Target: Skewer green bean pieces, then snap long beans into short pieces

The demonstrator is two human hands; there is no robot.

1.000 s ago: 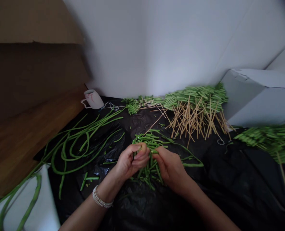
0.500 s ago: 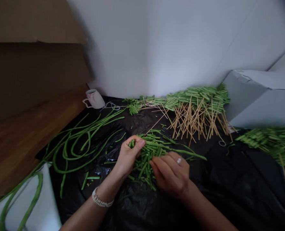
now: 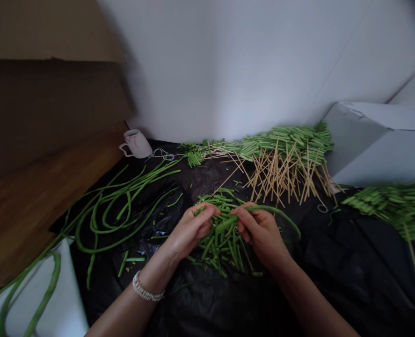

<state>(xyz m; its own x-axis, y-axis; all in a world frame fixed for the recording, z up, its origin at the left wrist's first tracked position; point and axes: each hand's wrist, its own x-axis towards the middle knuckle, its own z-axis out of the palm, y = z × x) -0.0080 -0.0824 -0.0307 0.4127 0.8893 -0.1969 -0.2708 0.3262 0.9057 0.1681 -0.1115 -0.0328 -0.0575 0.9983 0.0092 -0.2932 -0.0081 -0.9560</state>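
My right hand [image 3: 261, 231] pinches a long green yardlong bean [image 3: 285, 216] between thumb and fingers. One end of the bean points left and down over the pile; the rest arches out to the right. Close by on the left, my left hand [image 3: 195, 229] is closed, thumb against fingertips, with a little green of bean pieces showing at its curled fingers; most of what it holds is hidden. Beneath both hands lies a loose pile of short bean pieces [image 3: 235, 248] on black plastic sheeting [image 3: 207, 304].
Whole long beans [image 3: 98, 220] curl at the left. Behind, beans threaded on thin wooden skewers [image 3: 284, 173] lie in a heap against the wall. More skewered beans [image 3: 393, 206] lie at right, near a white box [image 3: 379, 140]. A mug [image 3: 137, 144] stands back left.
My right hand has turned over and moved up, now gripping the long bean near its left end. My left hand's fingertips have shifted slightly right. More short pieces show on the pile's right side.
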